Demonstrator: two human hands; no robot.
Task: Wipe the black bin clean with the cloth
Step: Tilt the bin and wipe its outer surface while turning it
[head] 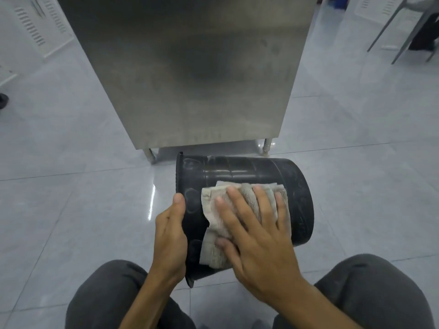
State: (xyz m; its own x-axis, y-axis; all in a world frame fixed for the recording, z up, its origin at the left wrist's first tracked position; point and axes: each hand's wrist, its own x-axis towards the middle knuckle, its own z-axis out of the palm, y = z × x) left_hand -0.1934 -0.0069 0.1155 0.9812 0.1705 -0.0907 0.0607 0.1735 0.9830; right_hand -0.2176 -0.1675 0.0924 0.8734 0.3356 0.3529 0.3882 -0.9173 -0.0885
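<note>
Bin (249,172) lies on its side on the tiled floor (83,198), mouth to the left, base to the right, just in front of a steel cabinet (190,67). Left hand (169,236) grips the rim at the mouth, thumb on the outer wall. Right hand (256,236) lies flat with fingers spread, pressing the folded cloth (211,248) against the outer wall (pale, ribbed weave). The hands are near each other but not touching. The person's knees (370,293) flank the bin.

Pale tiled floor (95,210) beneath steel cabinet (190,67) and sideways black bin (249,169)
</note>
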